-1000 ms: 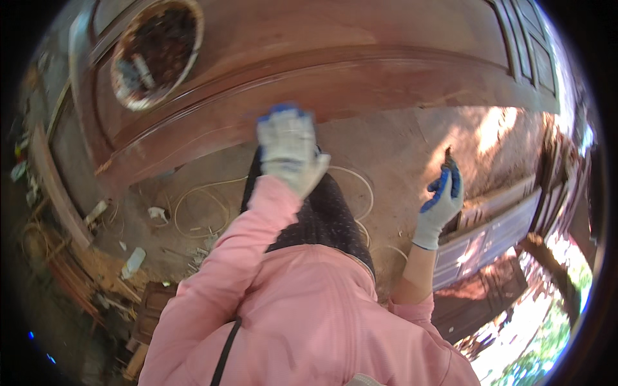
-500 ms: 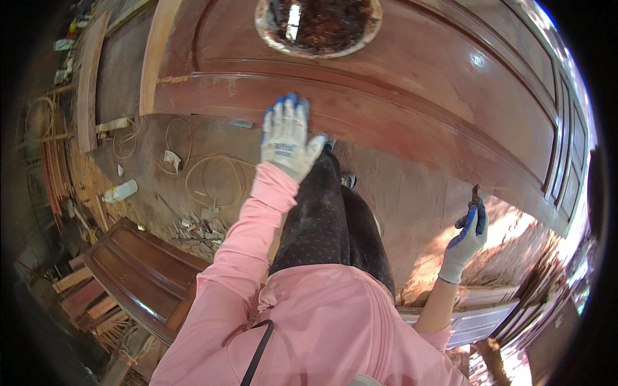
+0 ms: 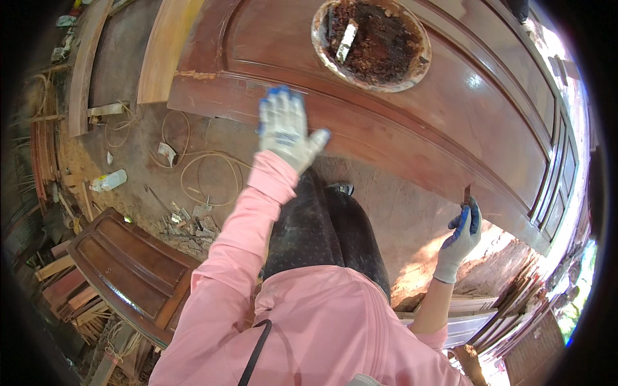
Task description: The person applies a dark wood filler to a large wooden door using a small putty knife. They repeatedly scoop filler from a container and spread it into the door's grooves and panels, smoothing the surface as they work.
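A large reddish-brown wooden door [image 3: 360,122] with raised panel mouldings lies in front of me. My left hand [image 3: 283,125], in a white glove with blue fingertips, is stretched out flat over its near edge, holding nothing. Farther right, my right hand [image 3: 462,235], gloved the same way, pinches a small dark scraper [image 3: 467,192] at the door's near edge. Whether the blade touches the wood I cannot tell. On the door stands a round pale-rimmed basin [image 3: 423,64] of dark brown paste, with a pale flat strip [image 3: 347,42] lying in it.
A smaller brown panelled door [image 3: 129,264] lies at the lower left, near stacked wood offcuts. Thin hose [image 3: 209,154], a plastic bottle [image 3: 109,180] and wood scraps [image 3: 193,222] lie on the floor. Boards [image 3: 476,309] are stacked at the lower right.
My view has shifted, so the door and basin appear lower and farther right. The scraper in my right hand now overlaps the door's near edge. My left hand stays flat.
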`<state>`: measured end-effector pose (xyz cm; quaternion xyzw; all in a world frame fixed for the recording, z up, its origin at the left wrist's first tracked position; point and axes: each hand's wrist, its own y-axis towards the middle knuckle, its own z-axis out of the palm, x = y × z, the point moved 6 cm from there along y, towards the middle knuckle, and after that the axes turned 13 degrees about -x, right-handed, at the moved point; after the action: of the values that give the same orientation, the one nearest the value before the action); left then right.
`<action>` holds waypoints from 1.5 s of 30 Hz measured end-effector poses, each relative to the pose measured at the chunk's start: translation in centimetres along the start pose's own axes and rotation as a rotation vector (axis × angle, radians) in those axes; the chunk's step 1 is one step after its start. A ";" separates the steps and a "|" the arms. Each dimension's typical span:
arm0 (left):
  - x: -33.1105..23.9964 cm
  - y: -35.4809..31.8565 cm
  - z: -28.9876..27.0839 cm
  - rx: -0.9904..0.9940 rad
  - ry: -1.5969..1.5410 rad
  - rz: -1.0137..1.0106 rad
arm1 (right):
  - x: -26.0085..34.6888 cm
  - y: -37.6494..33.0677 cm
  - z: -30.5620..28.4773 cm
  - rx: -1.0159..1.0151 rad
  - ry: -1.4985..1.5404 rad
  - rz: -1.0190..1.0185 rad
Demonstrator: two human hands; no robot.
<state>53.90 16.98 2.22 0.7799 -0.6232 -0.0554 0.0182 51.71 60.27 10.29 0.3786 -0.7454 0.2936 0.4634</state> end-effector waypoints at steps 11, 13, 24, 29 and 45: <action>6.7 -3.3 -1.8 0.048 -0.282 0.081 | 6.2 -5.3 9.3 0.085 -0.084 -0.033; 11.8 -3.5 -2.1 0.013 -0.158 0.029 | 6.3 -5.6 9.7 0.087 -0.078 -0.022; 10.5 0.5 -1.3 -0.017 -0.119 -0.037 | 7.6 -9.3 15.0 0.151 -0.106 0.021; 1.3 1.1 -2.4 0.149 -0.491 0.230 | 8.4 -10.5 16.0 0.172 -0.144 -0.016; 1.7 6.4 1.0 0.443 -1.661 -0.950 | 6.0 -10.8 11.1 0.003 -0.163 0.006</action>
<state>48.00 13.90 1.76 0.6482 -0.0557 -0.4696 -0.5968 53.83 43.98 12.29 0.3998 -0.7814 0.2640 0.3998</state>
